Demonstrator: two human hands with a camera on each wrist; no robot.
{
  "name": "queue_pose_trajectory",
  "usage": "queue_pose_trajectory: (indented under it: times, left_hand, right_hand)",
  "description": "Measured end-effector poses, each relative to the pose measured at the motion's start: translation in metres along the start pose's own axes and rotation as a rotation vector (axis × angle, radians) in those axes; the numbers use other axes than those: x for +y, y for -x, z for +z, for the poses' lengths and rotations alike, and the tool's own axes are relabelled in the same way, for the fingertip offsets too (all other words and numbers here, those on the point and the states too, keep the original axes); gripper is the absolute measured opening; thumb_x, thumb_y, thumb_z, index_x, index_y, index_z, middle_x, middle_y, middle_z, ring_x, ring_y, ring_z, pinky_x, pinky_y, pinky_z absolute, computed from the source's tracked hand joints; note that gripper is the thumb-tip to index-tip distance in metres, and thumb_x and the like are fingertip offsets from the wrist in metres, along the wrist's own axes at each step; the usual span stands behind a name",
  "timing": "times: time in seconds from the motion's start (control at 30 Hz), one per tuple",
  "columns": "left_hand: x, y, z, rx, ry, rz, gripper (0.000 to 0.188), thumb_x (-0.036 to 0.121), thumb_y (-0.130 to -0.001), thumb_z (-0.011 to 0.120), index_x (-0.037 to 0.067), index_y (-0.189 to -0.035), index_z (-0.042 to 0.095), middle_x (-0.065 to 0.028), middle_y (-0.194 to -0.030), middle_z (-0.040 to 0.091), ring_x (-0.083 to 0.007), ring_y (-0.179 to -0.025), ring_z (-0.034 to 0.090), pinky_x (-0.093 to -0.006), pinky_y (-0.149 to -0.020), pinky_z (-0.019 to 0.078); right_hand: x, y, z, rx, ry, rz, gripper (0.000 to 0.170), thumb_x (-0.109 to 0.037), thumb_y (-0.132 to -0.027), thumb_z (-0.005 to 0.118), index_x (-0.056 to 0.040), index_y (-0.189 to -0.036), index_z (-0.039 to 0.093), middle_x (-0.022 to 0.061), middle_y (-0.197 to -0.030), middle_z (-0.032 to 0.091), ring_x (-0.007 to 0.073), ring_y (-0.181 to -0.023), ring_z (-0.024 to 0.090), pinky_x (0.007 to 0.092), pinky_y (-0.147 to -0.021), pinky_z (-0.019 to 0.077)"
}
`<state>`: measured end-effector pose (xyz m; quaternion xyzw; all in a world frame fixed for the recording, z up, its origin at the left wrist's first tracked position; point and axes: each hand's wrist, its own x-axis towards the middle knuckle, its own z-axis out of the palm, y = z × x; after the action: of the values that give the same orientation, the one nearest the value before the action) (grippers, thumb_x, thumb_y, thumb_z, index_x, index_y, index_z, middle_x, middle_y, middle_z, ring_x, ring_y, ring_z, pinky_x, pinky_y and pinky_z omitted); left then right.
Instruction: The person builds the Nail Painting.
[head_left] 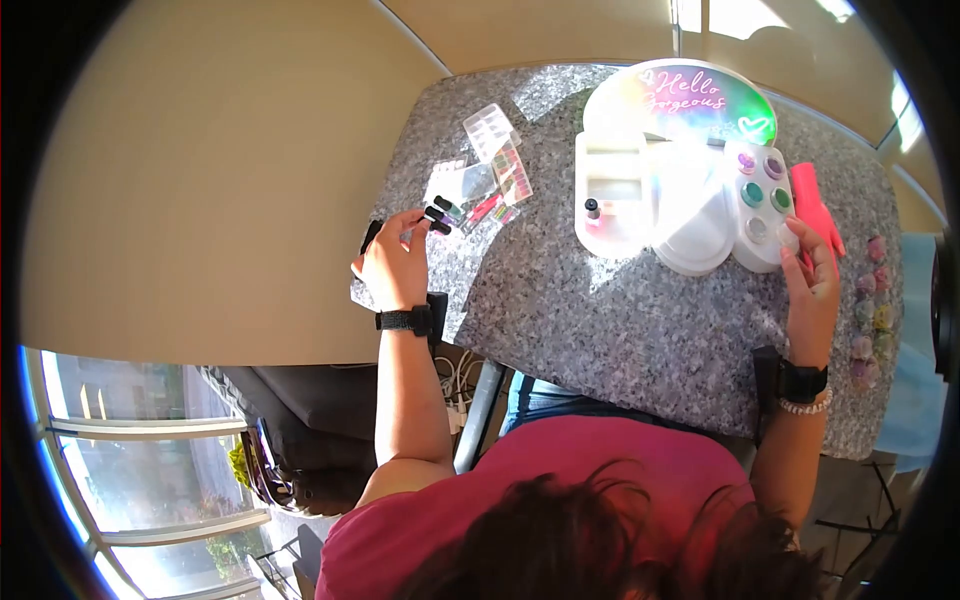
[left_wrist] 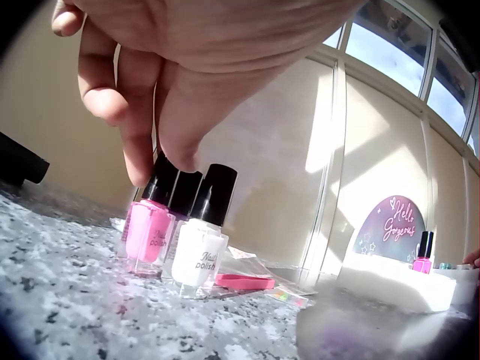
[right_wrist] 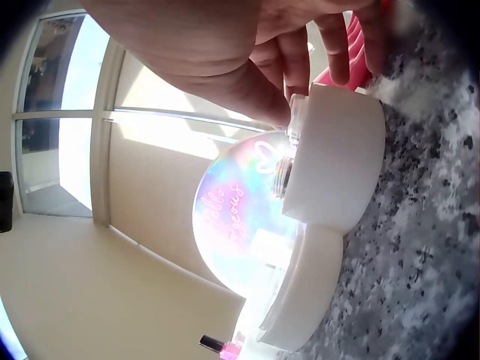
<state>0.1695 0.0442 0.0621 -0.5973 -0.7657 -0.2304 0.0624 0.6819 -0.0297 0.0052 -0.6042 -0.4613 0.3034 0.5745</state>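
My left hand (head_left: 393, 265) reaches down at the table's left side. Thumb and finger pinch the black cap of a pink nail polish bottle (left_wrist: 148, 234), which stands beside a white nail polish bottle (left_wrist: 199, 251) and another dark-capped one partly hidden behind. At the right, my right hand (head_left: 814, 285) pinches a small clear jar (right_wrist: 298, 118) at the near corner of the white stand's right section (head_left: 746, 215). Several small glitter jars (head_left: 752, 194) sit in that section's round slots. A lone pink polish bottle (head_left: 592, 210) stands in the stand's left compartment.
A "Hello Gorgeous" sign (head_left: 680, 100) rises behind the stand. Clear packets and a nail sheet (head_left: 513, 174) lie beyond my left hand, with a pink tool (head_left: 484, 210). A pink model hand (head_left: 815, 205) lies right of the stand; several small colourful pieces (head_left: 864, 310) line the right edge.
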Motion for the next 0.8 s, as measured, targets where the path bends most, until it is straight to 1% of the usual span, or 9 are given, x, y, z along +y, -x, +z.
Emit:
queue_pose_trajectory:
  times: [0.1,0.13,0.17,0.23,0.27,0.33,0.4,0.5,0.8]
  left_hand:
    - [-0.026,-0.014,0.009,0.096,-0.003,0.004,0.015,0.034,-0.102,0.079,0.023,-0.111,0.085,0.0035,-0.100,0.085,-0.0194,-0.088,0.075,-0.0472,-0.112,0.0394]
    - [-0.030,-0.018,0.009,0.252,-0.060,0.036,0.013,0.033,-0.103,0.079,0.024,-0.108,0.085,0.0028,-0.098,0.085,-0.0225,-0.089,0.077,-0.0480,-0.107,0.0442]
    - [-0.014,-0.019,-0.008,0.394,-0.118,0.076,0.015,0.029,-0.102,0.080,0.016,-0.107,0.085,-0.0007,-0.094,0.084,-0.0175,-0.080,0.076,-0.0386,-0.086,0.0568]
    - [0.016,-0.021,-0.032,0.457,0.063,-0.024,0.014,0.024,-0.104,0.080,0.012,-0.107,0.085,-0.0019,-0.095,0.083,-0.0181,-0.081,0.075,-0.0348,-0.081,0.0571]
    - [0.035,-0.020,-0.040,0.448,0.076,-0.016,0.014,0.024,-0.104,0.080,0.012,-0.107,0.085,-0.0019,-0.095,0.083,-0.0181,-0.081,0.075,-0.0348,-0.081,0.0571]
    - [0.082,-0.007,-0.048,0.405,0.420,0.249,0.010,0.015,-0.104,0.079,0.009,-0.110,0.084,-0.0025,-0.095,0.083,-0.0180,-0.078,0.073,-0.0324,-0.076,0.0562]
    - [0.121,0.012,-0.050,0.194,0.416,0.457,0.011,0.008,-0.102,0.079,0.009,-0.112,0.084,-0.0030,-0.097,0.083,-0.0170,-0.077,0.070,-0.0328,-0.077,0.0543]
    - [0.157,0.036,-0.028,0.068,0.371,0.716,0.012,0.015,-0.096,0.086,0.019,-0.107,0.086,0.0054,-0.100,0.083,-0.0150,-0.086,0.070,-0.0369,-0.099,0.0393]
    - [0.162,0.038,0.019,0.000,0.232,0.795,0.012,0.020,-0.096,0.083,0.024,-0.108,0.084,0.0078,-0.097,0.082,-0.0157,-0.100,0.071,-0.0395,-0.100,0.0374]
  right_hand:
    - [-0.005,0.000,0.001,0.005,-0.005,-0.002,0.037,-0.008,-0.109,0.069,-0.0037,-0.145,0.069,0.0043,-0.138,0.071,0.0123,-0.116,0.066,0.0275,-0.102,0.0528]
    - [-0.009,0.002,0.001,0.009,0.014,0.012,0.036,-0.008,-0.109,0.069,-0.0040,-0.144,0.070,0.0038,-0.138,0.071,0.0123,-0.115,0.066,0.0272,-0.101,0.0529]
    - [-0.012,0.003,0.001,0.026,0.022,0.016,0.036,-0.008,-0.109,0.069,-0.0040,-0.144,0.070,0.0038,-0.138,0.071,0.0123,-0.115,0.066,0.0272,-0.101,0.0529]
    - [-0.016,0.003,0.002,0.001,0.017,0.040,0.035,-0.009,-0.108,0.070,-0.0043,-0.143,0.071,0.0041,-0.138,0.071,0.0120,-0.115,0.066,0.0274,-0.100,0.0532]
    - [-0.016,0.003,0.003,0.007,0.029,0.020,0.034,-0.010,-0.108,0.070,-0.0046,-0.142,0.072,0.0043,-0.137,0.072,0.0123,-0.117,0.066,0.0293,-0.103,0.0530]
    - [-0.013,0.003,-0.001,0.010,0.010,0.038,0.033,-0.011,-0.108,0.070,-0.0051,-0.141,0.072,0.0040,-0.136,0.073,0.0125,-0.118,0.066,0.0305,-0.104,0.0524]
    - [-0.010,0.004,-0.002,0.006,-0.013,0.057,0.033,-0.012,-0.108,0.070,-0.0056,-0.141,0.073,0.0037,-0.136,0.073,0.0127,-0.120,0.066,0.0316,-0.105,0.0518]
    - [-0.010,0.004,0.003,0.009,-0.016,0.028,0.033,-0.014,-0.108,0.071,-0.0062,-0.140,0.073,0.0039,-0.136,0.075,0.0134,-0.122,0.066,0.0338,-0.107,0.0503]
    - [-0.016,0.006,0.005,0.030,0.027,0.029,0.032,-0.017,-0.106,0.074,-0.0100,-0.137,0.075,-0.0001,-0.137,0.076,0.0132,-0.124,0.066,0.0356,-0.107,0.0481]
